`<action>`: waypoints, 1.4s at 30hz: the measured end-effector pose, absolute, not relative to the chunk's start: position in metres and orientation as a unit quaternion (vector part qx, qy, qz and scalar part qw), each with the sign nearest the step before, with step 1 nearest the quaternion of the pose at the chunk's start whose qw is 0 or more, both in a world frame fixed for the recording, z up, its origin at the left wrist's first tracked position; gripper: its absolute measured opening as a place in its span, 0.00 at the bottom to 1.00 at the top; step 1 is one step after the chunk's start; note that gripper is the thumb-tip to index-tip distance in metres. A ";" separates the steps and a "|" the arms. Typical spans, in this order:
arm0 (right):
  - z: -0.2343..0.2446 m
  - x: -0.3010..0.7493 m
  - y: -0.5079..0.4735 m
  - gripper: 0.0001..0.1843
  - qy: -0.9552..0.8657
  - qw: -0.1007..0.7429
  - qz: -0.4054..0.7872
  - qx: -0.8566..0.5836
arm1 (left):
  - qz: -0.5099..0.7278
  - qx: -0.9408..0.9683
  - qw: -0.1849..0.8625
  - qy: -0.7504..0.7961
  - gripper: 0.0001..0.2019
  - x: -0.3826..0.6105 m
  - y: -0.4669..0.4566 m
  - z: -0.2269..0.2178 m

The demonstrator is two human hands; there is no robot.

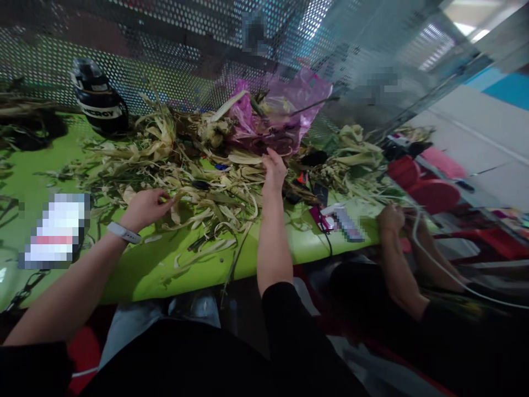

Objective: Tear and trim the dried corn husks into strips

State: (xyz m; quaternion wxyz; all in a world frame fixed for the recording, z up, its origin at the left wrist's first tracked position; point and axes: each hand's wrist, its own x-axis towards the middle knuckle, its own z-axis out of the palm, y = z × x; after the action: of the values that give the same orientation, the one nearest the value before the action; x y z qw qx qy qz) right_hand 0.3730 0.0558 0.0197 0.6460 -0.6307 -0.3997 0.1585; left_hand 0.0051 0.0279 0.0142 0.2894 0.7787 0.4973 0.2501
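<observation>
Dried, pale, leafy husks [223,193] lie in a loose heap across the green table. At the heap's left front edge is my left hand [146,209], its fingers loosely bent and a little apart, close to a curled dry leaf [177,209]. My right hand [275,168] reaches to the back of the heap, just before a pink plastic bag [303,118]. Its fingertips are beside the end of a long pale husk [243,159] and look slightly spread. I see nothing clearly held in either hand.
A black bottle [101,105] stands at the back left against a perforated metal screen [173,55]. A lit phone [55,231] lies left; another phone [349,223] lies right. A co-worker's hands [392,218] are at the table's right end, near a white cable [425,253].
</observation>
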 end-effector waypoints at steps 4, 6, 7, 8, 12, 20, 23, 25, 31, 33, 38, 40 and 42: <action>0.058 0.316 0.014 0.21 -0.556 0.657 0.195 -0.471 | 0.331 0.759 0.166 0.536 0.24 0.008 0.010 0.039; 0.078 0.285 -0.011 0.19 -0.619 0.623 0.232 -0.419 | 0.414 0.765 0.168 0.464 0.26 0.009 0.002 0.046; 0.087 0.270 -0.023 0.18 -0.647 0.599 0.246 -0.402 | 0.446 0.764 0.175 0.432 0.28 0.009 -0.002 0.047; 0.096 0.257 -0.032 0.17 -0.668 0.574 0.263 -0.393 | 0.462 0.766 0.196 0.402 0.30 0.010 -0.005 0.047; 0.114 0.220 -0.043 0.18 -0.719 0.492 0.323 -0.370 | 0.449 0.738 0.314 0.395 0.24 0.013 -0.010 0.043; 0.075 0.193 0.000 0.33 -0.644 0.554 0.270 -0.453 | 0.455 0.471 0.670 0.348 0.22 0.016 -0.001 0.037; 0.049 0.184 0.015 0.30 -0.637 0.458 0.354 -0.509 | 0.441 0.460 0.685 0.353 0.22 0.020 -0.001 0.031; 0.036 0.183 0.023 0.28 -0.609 0.459 0.400 -0.508 | 0.427 0.474 0.682 0.357 0.22 0.022 -0.001 0.028; 0.029 0.194 0.035 0.25 -0.532 0.542 0.444 -0.475 | 0.397 0.469 0.705 0.353 0.21 0.021 0.001 0.025; 0.030 0.194 0.033 0.26 -0.525 0.507 0.481 -0.485 | 0.391 0.469 0.703 0.364 0.21 0.020 0.003 0.025; 0.032 0.194 0.028 0.39 -0.523 0.547 0.431 -0.492 | 0.382 0.463 0.705 0.376 0.22 0.021 0.004 0.023; 0.035 0.196 0.026 0.40 -0.540 0.596 0.357 -0.475 | 0.383 0.450 0.718 0.367 0.22 0.021 0.005 0.022; 0.038 0.196 0.023 0.41 -0.553 0.603 0.331 -0.470 | 0.384 0.440 0.727 0.361 0.22 0.022 0.005 0.022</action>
State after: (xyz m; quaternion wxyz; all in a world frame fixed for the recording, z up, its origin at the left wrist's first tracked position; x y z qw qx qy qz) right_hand 0.1964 0.0230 0.0384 0.6033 -0.4701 -0.5526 0.3312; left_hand 0.0217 0.0047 0.0219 0.7273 0.4403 0.3606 0.3836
